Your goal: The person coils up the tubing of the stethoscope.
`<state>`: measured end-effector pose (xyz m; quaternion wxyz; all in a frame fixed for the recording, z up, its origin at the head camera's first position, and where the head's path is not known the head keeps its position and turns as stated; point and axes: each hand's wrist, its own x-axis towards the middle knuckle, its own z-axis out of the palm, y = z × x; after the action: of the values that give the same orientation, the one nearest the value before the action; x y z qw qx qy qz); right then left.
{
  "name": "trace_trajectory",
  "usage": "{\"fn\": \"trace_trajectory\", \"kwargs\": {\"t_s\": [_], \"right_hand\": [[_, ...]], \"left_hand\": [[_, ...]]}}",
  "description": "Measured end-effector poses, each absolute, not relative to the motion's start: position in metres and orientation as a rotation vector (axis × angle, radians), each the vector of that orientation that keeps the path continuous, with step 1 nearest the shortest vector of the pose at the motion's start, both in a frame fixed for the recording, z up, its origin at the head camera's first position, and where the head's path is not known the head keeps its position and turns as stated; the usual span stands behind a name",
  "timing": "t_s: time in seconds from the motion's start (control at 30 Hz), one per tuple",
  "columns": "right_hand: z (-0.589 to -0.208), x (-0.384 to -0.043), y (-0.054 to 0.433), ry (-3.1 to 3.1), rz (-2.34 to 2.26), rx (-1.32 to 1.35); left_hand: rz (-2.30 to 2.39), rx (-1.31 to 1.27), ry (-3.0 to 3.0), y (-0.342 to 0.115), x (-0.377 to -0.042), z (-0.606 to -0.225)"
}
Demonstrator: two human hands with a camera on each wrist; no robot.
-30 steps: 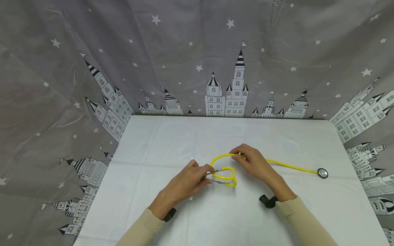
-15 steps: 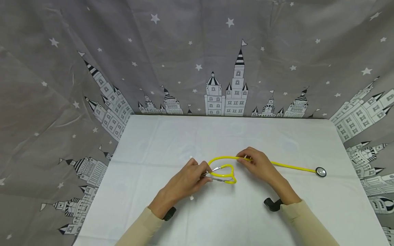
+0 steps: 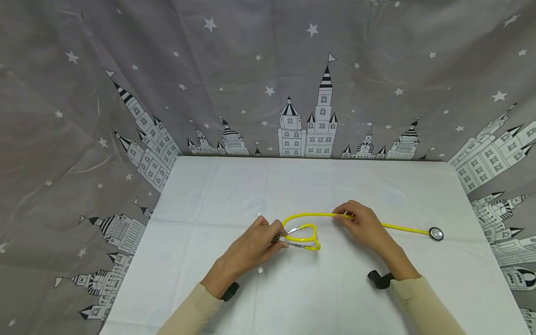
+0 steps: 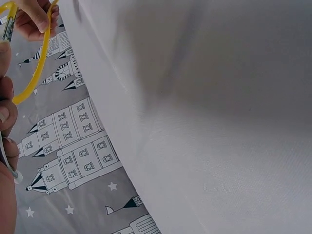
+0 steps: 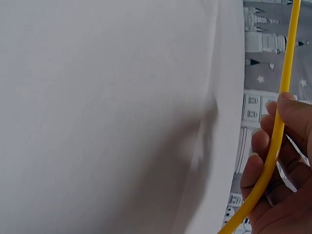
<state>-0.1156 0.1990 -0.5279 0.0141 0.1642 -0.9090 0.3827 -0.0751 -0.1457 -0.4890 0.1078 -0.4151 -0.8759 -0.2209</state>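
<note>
A stethoscope with yellow tubing (image 3: 310, 214) stretches between the two hands in the head view. The left hand (image 3: 257, 243) grips its metal ear tubes (image 3: 296, 244), whose white eartips show past the hand. Near that hand the yellow tubing bends into a loop. Farther right, the right hand (image 3: 361, 224) pinches the tubing between thumb and fingers; the right wrist view shows the tube (image 5: 276, 139) running across the curled fingers. Beyond the right hand the tube ends in a round chest piece (image 3: 436, 233) with a dark rim.
A white cloth (image 3: 217, 195) covers the table. Grey curtain fabric (image 3: 234, 60) printed with castles and stars hangs behind and at both sides. A dark wrist camera (image 3: 379, 279) sits on the right wrist, another (image 3: 230, 291) on the left.
The right hand has slid rightward along the tubing, away from the left hand. The chest piece has shifted slightly left. The left hand stays almost in place, still holding the ear tubes.
</note>
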Motion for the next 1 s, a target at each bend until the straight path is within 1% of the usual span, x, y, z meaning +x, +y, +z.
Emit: {"fn": "trace_trajectory", "kwargs": {"t_s": [0.53, 0.77, 1.0], "right_hand": [[-0.539, -0.116, 0.225, -2.841, 1.137, 0.425], [-0.548, -0.111, 0.224, -2.838, 1.143, 0.457], [-0.551, -0.096, 0.214, -2.876, 1.13, 0.493]], "left_hand": [[-0.657, -1.231, -2.612, -0.143, -0.073, -0.489], [-0.651, -1.214, -2.62, -0.143, -0.074, -0.49], [-0.653, -1.165, -2.609, -0.143, -0.078, -0.489]]}}
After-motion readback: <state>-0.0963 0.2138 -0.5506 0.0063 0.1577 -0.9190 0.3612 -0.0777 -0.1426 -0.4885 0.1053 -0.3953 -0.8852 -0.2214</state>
